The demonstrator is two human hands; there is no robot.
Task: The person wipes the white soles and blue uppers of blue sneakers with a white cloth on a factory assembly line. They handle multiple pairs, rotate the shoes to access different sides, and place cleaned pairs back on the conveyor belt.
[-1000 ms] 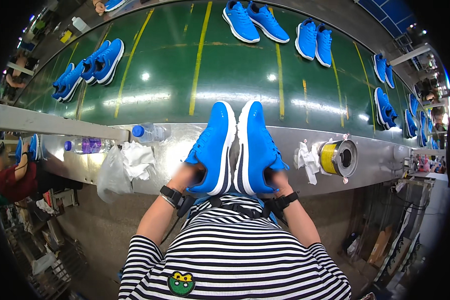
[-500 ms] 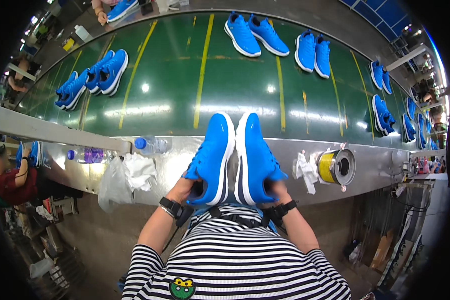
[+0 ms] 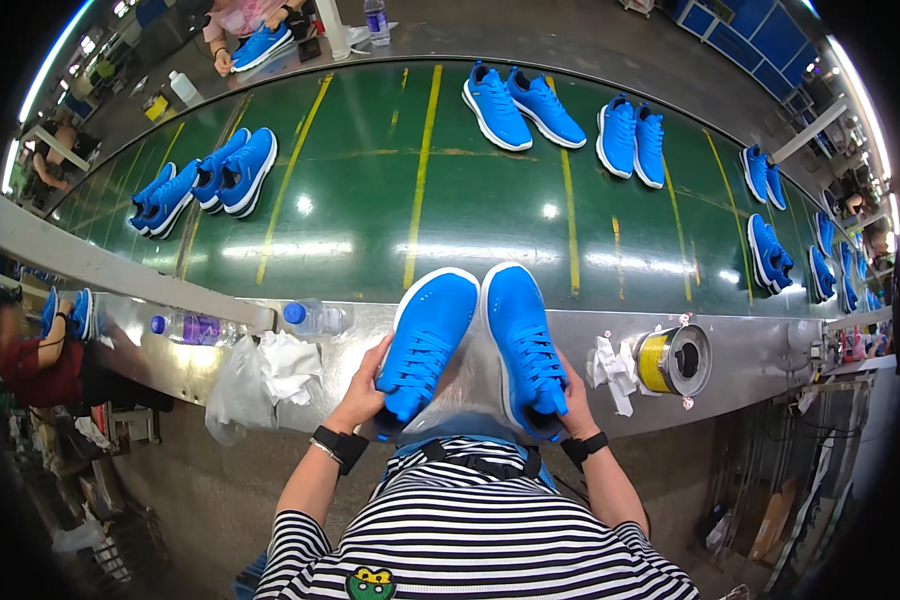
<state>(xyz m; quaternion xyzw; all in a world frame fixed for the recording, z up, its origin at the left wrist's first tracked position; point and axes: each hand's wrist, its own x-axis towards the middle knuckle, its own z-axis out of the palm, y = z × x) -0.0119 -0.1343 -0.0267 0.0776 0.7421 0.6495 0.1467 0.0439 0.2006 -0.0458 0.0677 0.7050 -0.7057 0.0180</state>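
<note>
Left hand closed round heel of left shoe; right hand closed round heel of right shoe. Pair side by side, toes over belt near edge. Likely light, soft mesh uppers, stiff soles; heel grip suits, laces snag-prone.

Bright overhead light glares off the green conveyor belt; fisheye edges bend.
</note>
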